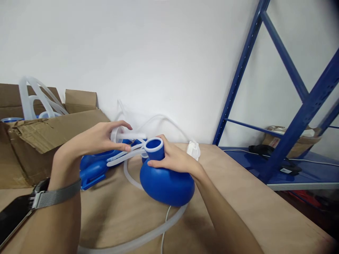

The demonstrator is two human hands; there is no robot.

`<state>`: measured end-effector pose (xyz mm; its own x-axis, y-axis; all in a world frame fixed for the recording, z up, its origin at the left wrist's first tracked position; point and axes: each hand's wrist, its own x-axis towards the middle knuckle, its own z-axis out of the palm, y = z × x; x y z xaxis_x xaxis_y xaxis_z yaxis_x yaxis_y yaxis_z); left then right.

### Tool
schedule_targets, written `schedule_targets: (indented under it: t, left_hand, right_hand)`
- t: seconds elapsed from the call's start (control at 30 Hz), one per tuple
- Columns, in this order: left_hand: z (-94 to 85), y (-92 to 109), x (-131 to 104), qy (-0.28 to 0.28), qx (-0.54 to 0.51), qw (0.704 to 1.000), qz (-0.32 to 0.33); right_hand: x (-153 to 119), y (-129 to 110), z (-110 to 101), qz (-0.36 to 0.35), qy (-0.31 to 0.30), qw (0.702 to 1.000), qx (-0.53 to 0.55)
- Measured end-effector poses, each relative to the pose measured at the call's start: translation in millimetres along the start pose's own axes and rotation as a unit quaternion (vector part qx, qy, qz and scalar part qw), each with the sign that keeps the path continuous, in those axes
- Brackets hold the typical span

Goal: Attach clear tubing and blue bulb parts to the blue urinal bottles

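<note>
My right hand [173, 157] is wrapped round the neck of a blue plastic bottle [166, 185] with a round body. The bottle tilts, its open mouth [154, 143] facing up and a little toward me. To its left, my left hand [109, 139] holds a translucent white cap [116, 134] between thumb and fingers. A pale, short tube sticks out of the cap toward the bottle's mouth, apart from it. Behind and below my left hand lie more blue bottles [95, 169] with white tube ends. A long translucent hose [148, 234] curves across the table under the held bottle.
An open cardboard box [58, 130] at the left holds blue parts and looped clear hoses [39, 95]. A white plug [193, 151] with a cable lies by the wall. Blue shelving [238, 81] stands at the right. A phone [16, 218] lies at the lower left.
</note>
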<state>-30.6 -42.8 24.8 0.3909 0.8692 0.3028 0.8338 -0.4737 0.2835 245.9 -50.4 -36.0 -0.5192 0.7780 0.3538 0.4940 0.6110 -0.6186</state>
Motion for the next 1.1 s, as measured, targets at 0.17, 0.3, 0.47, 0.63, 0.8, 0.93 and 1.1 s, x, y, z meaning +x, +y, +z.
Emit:
schedule_targets:
  t: [0.17, 0.3, 0.47, 0.63, 0.8, 0.93, 1.1]
  left_hand:
    - [20.5, 29.7, 3.5, -0.029, 0.03, 0.999, 0.027]
    - [52.3, 69.0, 8.9, -0.061, 0.102, 0.99, 0.078]
    - [79.2, 87.3, 15.9, -0.074, 0.176, 0.974, 0.125]
    - [66.4, 63.8, 21.6, -0.109, 0.062, 0.982, 0.144]
    - [51.5, 43.3, 26.4, -0.142, -0.035, 0.982, 0.12]
    - [47.2, 37.0, 29.9, -0.193, -0.078, 0.969, 0.137]
    - [44.4, 26.9, 30.3, -0.216, -0.082, 0.965, 0.122]
  right_hand:
    - [2.7, 7.0, 2.8, -0.024, -0.08, 0.992, -0.094]
    - [8.3, 14.4, 10.2, -0.008, -0.122, 0.987, -0.108]
    - [10.7, 25.3, 6.0, 0.055, -0.129, 0.983, -0.121]
    - [11.5, 36.3, -1.8, 0.045, -0.14, 0.986, -0.084]
    - [11.3, 39.0, -0.9, -0.019, -0.118, 0.991, -0.059]
    - [11.4, 36.8, 1.4, -0.024, -0.133, 0.988, -0.071]
    - [13.0, 34.5, 12.3, -0.024, -0.143, 0.984, -0.105]
